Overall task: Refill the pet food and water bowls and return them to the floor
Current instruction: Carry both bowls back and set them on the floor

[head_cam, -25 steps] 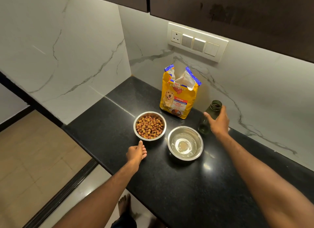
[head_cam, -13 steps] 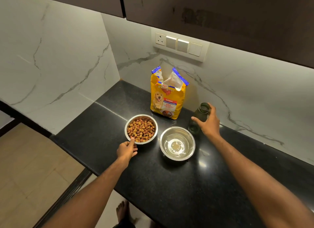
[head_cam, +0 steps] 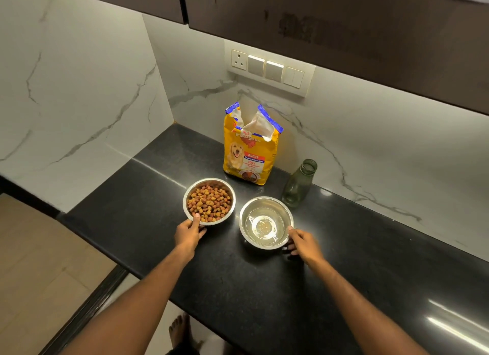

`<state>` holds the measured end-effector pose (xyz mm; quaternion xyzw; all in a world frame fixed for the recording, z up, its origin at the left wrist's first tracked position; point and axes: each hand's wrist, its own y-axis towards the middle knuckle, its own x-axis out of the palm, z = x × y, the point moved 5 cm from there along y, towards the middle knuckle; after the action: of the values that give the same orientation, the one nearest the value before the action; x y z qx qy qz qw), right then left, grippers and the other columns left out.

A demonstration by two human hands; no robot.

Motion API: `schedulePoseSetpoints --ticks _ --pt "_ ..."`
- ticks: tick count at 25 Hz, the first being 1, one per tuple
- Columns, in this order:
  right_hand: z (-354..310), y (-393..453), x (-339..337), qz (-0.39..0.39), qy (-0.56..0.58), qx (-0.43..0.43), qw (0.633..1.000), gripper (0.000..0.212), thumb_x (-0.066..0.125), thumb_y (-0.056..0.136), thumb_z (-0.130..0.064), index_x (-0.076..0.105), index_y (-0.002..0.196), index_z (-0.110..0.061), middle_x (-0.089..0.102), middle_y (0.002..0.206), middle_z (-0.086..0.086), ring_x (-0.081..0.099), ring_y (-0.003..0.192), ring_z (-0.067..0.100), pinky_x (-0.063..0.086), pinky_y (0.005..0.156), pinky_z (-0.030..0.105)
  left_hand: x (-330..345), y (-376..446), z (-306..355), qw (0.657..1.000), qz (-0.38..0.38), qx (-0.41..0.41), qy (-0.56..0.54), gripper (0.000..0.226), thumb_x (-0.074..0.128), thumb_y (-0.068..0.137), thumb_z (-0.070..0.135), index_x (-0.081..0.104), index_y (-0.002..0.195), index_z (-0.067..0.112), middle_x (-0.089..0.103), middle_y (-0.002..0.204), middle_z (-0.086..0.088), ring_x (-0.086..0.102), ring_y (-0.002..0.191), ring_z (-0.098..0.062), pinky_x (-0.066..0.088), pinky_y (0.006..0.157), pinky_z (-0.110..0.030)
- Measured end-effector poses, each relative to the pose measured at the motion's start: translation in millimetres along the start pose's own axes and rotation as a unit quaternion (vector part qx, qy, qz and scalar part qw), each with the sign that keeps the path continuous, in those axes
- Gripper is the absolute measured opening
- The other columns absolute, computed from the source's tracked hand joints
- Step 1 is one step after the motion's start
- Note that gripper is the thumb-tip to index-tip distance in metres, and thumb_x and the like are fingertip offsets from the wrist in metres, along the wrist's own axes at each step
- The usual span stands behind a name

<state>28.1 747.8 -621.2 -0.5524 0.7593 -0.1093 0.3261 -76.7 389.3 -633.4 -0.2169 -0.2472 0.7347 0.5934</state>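
Both bowls stand side by side on the black counter (head_cam: 344,288), directly ahead of the hands, and each hand is already at the near rim of its own bowl. The left hand (head_cam: 188,234) meets the food bowl (head_cam: 209,201) at its near-left edge: the thumb lies over the rim and the fingers seem to curl under the side, so I judge it is gripping this bowl, which is filled with brown kibble. The right hand (head_cam: 304,245) is at the near-right edge of the water bowl (head_cam: 266,222); its fingers (head_cam: 291,229) touch the rim, but the hand is a little blurred and I cannot tell if the grip is closed yet or only forming. This bowl holds shallow clear water. The bowls are round, so there is no long axis to consider; what matters is that each one lies just beyond its own hand, the food bowl a bit farther away and to the left, with a small gap between them, so no crossing of arms is needed. Beyond the bowls, out of the way of the hands, stand the open yellow food bag (head_cam: 250,153) and the uncapped green bottle (head_cam: 299,184). The filling looks finished; lifting both bowls level should come next, and the water bowl probably needs the steadier hand.
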Motion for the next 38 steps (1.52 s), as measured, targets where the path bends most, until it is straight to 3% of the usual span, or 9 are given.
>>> schedulePoseSetpoints --ticks 5,9,13,17,25,28,32,35,38 --pt "6.4 3.7 21.5 -0.006 0.158 0.026 0.987 0.025 0.06 0.109 -0.031 0.075 0.116 -0.012 0.083 0.103 0.01 0.08 0.104 0.031 0.066 0.091 0.049 -3.9 -9.1 4.3 0.998 0.015 -0.02 -0.057 0.037 0.058 0.108 0.02 0.063 0.142 0.003 0.07 0.112 -0.004 0.066 0.12 -0.024 0.052 0.104 -0.034" --pt "-6.8 -0.9 32.3 -0.011 0.192 0.043 0.98 0.023 0.057 0.111 -0.025 0.07 0.112 -0.007 0.08 0.098 0.017 0.074 0.093 0.035 0.062 0.074 0.041 -29.0 -17.8 4.9 0.997 0.015 -0.02 -0.079 0.037 0.056 0.109 0.018 0.062 0.143 0.002 0.071 0.117 -0.006 0.064 0.124 -0.024 0.05 0.108 -0.036" --pt "-32.7 -1.9 62.1 -0.034 0.146 0.025 0.988 0.027 0.056 0.111 -0.026 0.069 0.115 -0.003 0.079 0.098 0.02 0.073 0.095 0.033 0.061 0.091 0.053 -89.9 -25.2 7.2 0.995 0.029 -0.019 -0.095 0.036 0.056 0.109 0.02 0.064 0.139 0.001 0.069 0.104 0.0 0.063 0.125 -0.026 0.049 0.104 -0.036" --pt "-75.2 -23.4 125.0 -0.099 0.125 -0.001 0.987 0.025 0.053 0.112 -0.023 0.071 0.116 -0.006 0.08 0.094 0.011 0.077 0.087 0.023 0.067 0.066 0.032 -181.7 -29.0 8.1 0.993 0.052 -0.004 -0.11 0.036 0.057 0.109 0.022 0.065 0.138 0.003 0.071 0.105 0.001 0.064 0.114 -0.019 0.051 0.102 -0.034" --pt "-167.6 -93.8 345.8 -0.218 0.102 -0.029 0.97 0.026 0.052 0.112 -0.023 0.07 0.114 -0.004 0.075 0.103 0.016 0.081 0.082 0.02 0.068 0.067 0.033 -421.0 -41.7 3.1 0.971 0.161 0.04 -0.171 0.018 0.059 0.108 0.022 0.072 0.105 0.011 0.076 0.107 -0.01 0.072 0.106 -0.022 0.064 0.074 -0.021" --pt "-194.2 -114.5 436.7 -0.257 0.098 -0.044 0.96 0.033 0.052 0.112 -0.022 0.066 0.125 0.004 0.074 0.11 0.021 0.075 0.096 0.03 0.066 0.081 0.04 -516.8 -45.5 -6.7 0.963 0.212 0.04 -0.162 0.027 0.061 0.107 0.026 0.072 0.118 0.003 0.076 0.113 -0.013 0.074 0.109 -0.024 0.064 0.078 -0.023" --pt "-218.8 -146.9 563.0 -0.316 0.084 -0.059 0.943 0.029 0.058 0.108 -0.025 0.069 0.114 0.001 0.079 0.09 0.01 0.078 0.082 0.018 0.068 0.072 0.031 -640.4 -55.1 -29.1 0.948 0.267 0.036 -0.171 0.038 0.062 0.107 0.031 0.071 0.128 0.002 0.075 0.124 -0.015 0.073 0.118 -0.027 0.061 0.1 -0.037" --pt "-226.1 -160.4 640.5 -0.346 0.063 -0.054 0.934 0.033 0.056 0.11 -0.023 0.068 0.121 0.005 0.075 0.104 0.017 0.077 0.09 0.021 0.067 0.089 0.046 -699.3 -62.9 -39.3 0.925 0.309 0.032 -0.219 0.031 0.059 0.108 0.025 0.07 0.124 0.0 0.074 0.123 -0.018 0.071 0.117 -0.027 0.058 0.106 -0.04" --pt "-229.3 -179.3 708.5 -0.374 0.045 -0.035 0.926 0.025 0.053 0.112 -0.018 0.066 0.113 0.003 0.072 0.109 0.019 0.073 0.096 0.028 0.068 0.074 0.033 -744.9 -65.3 -40.2 0.905 0.344 0.021 -0.248 0.025 0.058 0.109 0.021 0.069 0.121 0.002 0.074 0.118 -0.017 0.07 0.114 -0.027 0.055 0.11 -0.042"
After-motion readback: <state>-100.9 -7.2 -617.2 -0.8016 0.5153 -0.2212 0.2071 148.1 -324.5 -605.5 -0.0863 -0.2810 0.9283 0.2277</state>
